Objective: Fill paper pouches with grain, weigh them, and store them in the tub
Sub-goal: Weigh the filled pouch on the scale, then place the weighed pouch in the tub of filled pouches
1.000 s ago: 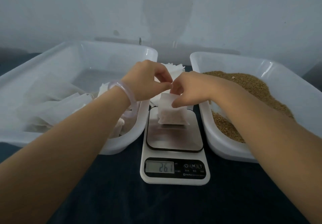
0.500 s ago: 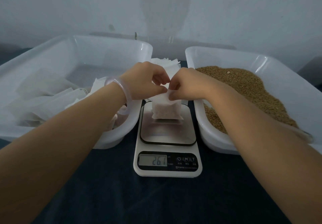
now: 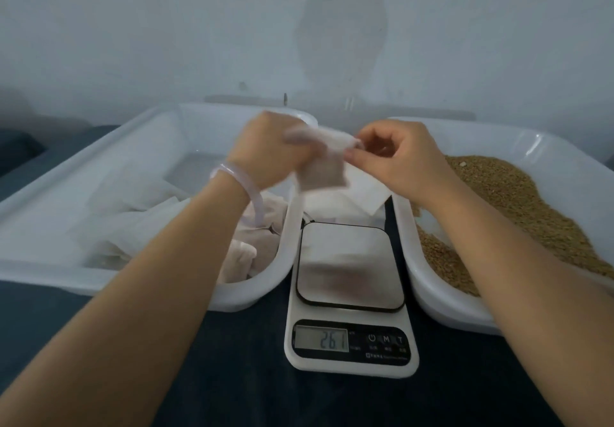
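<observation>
Filling station on a dark table (image 3: 232, 377), seen from the head camera. Toward the left edge we see the left tub (image 3: 66, 274), which holds the filled pouches (image 3: 133, 227). Toward the right edge is the right tub (image 3: 445, 307), heaped with grain (image 3: 518, 200). Between them, near the front edge, sits the scale (image 3: 349, 267). Its plate is bare, yet its display (image 3: 321, 338) reads 26.1. Behind it lies a stack of empty pouches (image 3: 362, 194).

The pouch (image 3: 320, 174) hangs in the air above the back of the scale, blurred by motion. The left hand (image 3: 269, 151), with a bracelet (image 3: 232, 174) on its wrist, grips the top of the pouch. The right hand (image 3: 398, 157) pinches the other top corner between thumb and fingertip.

We judge two risks. If the hands pull apart too hard, the thin paper may tear or its mouth may gape, and grain would spill onto the scale or table. If the reading has not cleared, the next weighing could be misread.

Half a second earlier, the pouch stood on the plate with both hands at its top. It is now lifted clear and shifted toward the left tub, while the reading is unchanged.
</observation>
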The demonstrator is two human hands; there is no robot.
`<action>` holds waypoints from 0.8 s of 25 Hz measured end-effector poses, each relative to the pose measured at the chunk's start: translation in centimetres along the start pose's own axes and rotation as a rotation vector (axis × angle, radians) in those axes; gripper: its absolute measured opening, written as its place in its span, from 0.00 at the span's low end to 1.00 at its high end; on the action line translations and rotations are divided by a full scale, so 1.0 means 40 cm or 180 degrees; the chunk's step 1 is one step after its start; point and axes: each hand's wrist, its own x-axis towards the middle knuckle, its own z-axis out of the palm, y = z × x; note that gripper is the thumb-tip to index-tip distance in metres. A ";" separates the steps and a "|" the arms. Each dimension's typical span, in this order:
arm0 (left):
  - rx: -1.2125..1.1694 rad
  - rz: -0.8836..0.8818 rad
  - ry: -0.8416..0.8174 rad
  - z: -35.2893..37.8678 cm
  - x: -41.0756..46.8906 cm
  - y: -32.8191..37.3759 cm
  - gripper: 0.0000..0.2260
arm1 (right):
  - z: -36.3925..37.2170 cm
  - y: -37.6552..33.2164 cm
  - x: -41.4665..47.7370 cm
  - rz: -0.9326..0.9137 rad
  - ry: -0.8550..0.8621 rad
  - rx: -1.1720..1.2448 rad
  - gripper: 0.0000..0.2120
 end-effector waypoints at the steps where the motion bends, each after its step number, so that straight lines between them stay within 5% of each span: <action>1: -0.0141 -0.0132 0.0516 -0.021 0.010 -0.009 0.11 | -0.001 0.002 0.003 0.0028 0.0117 0.0045 0.05; 4: 0.0255 -0.0723 0.1202 -0.070 0.025 -0.057 0.12 | 0.000 0.012 0.006 0.0093 0.0102 -0.0179 0.03; 11: 0.2059 -0.1419 0.0222 -0.198 0.102 -0.193 0.08 | 0.011 0.017 0.004 0.0191 -0.0268 -0.0268 0.03; 15: 0.3254 -0.1894 -0.0913 -0.226 0.072 -0.296 0.03 | 0.008 0.017 0.001 0.0209 -0.0278 -0.0223 0.02; 18: 0.3128 -0.2195 -0.0684 -0.230 0.046 -0.359 0.17 | 0.009 0.023 0.005 0.0174 -0.0254 -0.0204 0.03; 20: 0.2595 -0.2296 -0.0048 -0.231 0.048 -0.348 0.12 | 0.011 0.027 0.006 0.0155 -0.0256 -0.0199 0.04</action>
